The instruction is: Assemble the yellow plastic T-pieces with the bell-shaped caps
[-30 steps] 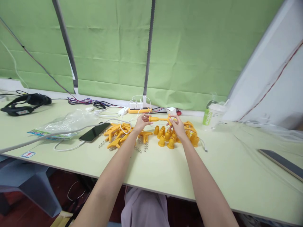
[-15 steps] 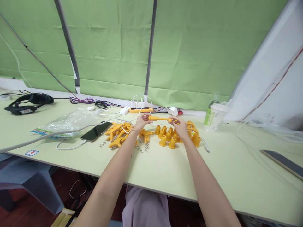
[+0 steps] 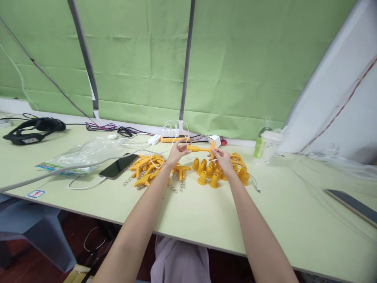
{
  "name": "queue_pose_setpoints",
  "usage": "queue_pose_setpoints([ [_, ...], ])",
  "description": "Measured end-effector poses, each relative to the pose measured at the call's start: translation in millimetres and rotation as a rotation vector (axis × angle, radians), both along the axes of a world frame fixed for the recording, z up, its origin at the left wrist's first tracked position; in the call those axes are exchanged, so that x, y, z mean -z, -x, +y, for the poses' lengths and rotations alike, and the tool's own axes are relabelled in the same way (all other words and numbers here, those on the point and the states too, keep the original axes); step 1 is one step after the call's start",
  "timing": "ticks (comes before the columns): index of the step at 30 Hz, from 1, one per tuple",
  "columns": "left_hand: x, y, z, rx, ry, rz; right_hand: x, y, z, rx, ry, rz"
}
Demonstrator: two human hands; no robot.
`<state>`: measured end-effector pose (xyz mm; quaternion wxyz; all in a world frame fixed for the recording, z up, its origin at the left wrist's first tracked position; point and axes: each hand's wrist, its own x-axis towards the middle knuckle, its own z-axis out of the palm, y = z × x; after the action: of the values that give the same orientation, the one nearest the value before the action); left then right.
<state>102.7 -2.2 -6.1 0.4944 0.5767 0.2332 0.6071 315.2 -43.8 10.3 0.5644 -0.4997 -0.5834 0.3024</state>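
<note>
Above the table, a yellow T-handled piece (image 3: 203,149) is held level between both hands. My left hand (image 3: 178,152) grips its narrow, sleeve-like left end. Around the crossbar at the other end, the fingers of my right hand (image 3: 220,158) are closed. Below and left lies a heap of yellow T-handles (image 3: 144,180) with metal spirals. Several yellow cone-shaped caps (image 3: 202,178) stand beneath my right hand, partly hidden by it. Whether a metal spiral is inside the held piece cannot be seen.
A phone (image 3: 118,166) with a white cable and a plastic bag (image 3: 85,155) lie left. A headset (image 3: 33,130) is at far left. Behind is a power strip (image 3: 171,139). A cup (image 3: 269,146) and another phone (image 3: 352,205) are on the right.
The crossbar of the held piece has turned and now stands upright, visible at my right fingers. My right hand has shifted slightly; my left hand keeps its hold.
</note>
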Motion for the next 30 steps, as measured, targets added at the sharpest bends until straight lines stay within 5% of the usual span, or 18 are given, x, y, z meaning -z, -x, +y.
queue_pose_setpoints([
  [8, 1.5, 1, 2, -0.021, 0.065, 0.069, 3.4, -5, 2, 0.027, 0.006, 0.012],
  [17, -10.0, -4, -9, -0.011, -0.004, -0.108, 1.1, -6, -1, 0.015, 0.006, 0.042],
  [30, -4.0, -4, 3, -0.010, 0.154, 0.102, 4.0, -7, 3, 0.035, -0.026, 0.062],
])
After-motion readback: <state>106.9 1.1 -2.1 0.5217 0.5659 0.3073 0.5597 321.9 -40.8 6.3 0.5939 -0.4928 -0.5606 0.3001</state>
